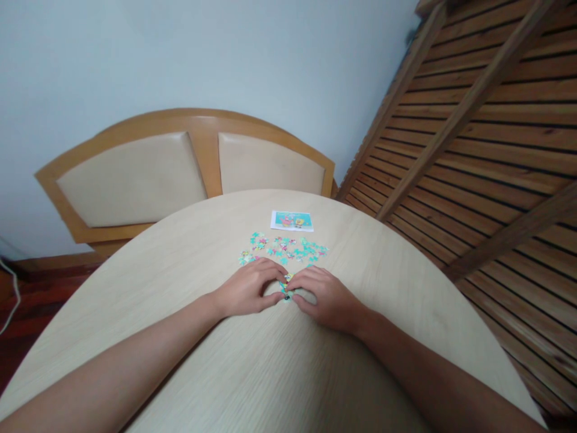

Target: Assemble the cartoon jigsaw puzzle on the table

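My left hand (255, 285) and my right hand (325, 296) meet near the middle of the round table. Between their fingertips lies a small group of jigsaw puzzle pieces (286, 290), coloured yellow, teal and dark, which look joined. Thumb and fingers of each hand are closed in on its edges, one hand from either side. Just beyond my hands, loose jigsaw pieces (311, 249) in teal, pink and yellow are scattered. Farther back lies a picture card (292, 221) with a pink and a yellow cartoon figure on teal.
The pale wood-grain table (180, 288) has a curved far edge. Behind it stands a wooden bench or headboard with cream padded panels (135, 177) against a light wall. A slatted wooden structure (487, 144) leans at the right. A white cable (15, 294) hangs at far left.
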The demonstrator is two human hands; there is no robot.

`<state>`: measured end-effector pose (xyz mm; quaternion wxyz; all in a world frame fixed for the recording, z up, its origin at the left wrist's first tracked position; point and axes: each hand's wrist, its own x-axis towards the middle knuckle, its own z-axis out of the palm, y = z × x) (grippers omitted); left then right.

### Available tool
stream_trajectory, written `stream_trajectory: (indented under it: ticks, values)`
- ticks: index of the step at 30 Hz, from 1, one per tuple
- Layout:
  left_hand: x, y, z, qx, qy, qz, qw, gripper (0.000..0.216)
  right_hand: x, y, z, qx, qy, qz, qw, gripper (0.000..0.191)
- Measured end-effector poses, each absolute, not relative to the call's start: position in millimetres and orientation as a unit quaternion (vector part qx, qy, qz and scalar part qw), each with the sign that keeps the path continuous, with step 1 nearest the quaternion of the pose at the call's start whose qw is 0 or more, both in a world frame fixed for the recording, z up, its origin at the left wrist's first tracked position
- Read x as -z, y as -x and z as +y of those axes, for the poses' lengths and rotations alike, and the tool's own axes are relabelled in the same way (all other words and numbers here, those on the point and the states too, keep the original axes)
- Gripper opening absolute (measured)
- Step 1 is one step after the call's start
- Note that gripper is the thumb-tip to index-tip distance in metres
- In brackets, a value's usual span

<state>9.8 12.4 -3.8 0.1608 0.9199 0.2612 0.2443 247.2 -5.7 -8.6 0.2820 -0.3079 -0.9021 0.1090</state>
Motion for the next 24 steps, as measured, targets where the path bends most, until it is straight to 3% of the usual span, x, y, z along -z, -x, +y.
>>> stream_trajectory:
  ticks: [9, 13, 20, 24]
  values:
    - [3.6, -11.1, 10.7, -0.248, -0.920, 0.264, 0.146, 0.018, 9.0, -248.8, -2.8, -0.138, 0.300, -0.896, 0.296, 0.014]
    - [9.0, -10.3, 12.9, -0.283, -0.888, 0.349, 0.096, 0.016, 10.6, -248.8, -2.3, -0.144, 0.297, -0.896, 0.297, 0.015]
    - [20.7, -6.7, 20.4, -0.239, -0.880, 0.410, 0.024, 0.046, 9.2, -248.5, -3.1, -0.141, 0.297, -0.897, 0.296, 0.015]
    - [18.2, -8.1, 19.1, -0.220, -0.882, 0.415, 0.027, 0.042, 9.8, -248.8, -2.9, -0.147, 0.297, -0.896, 0.294, 0.016]
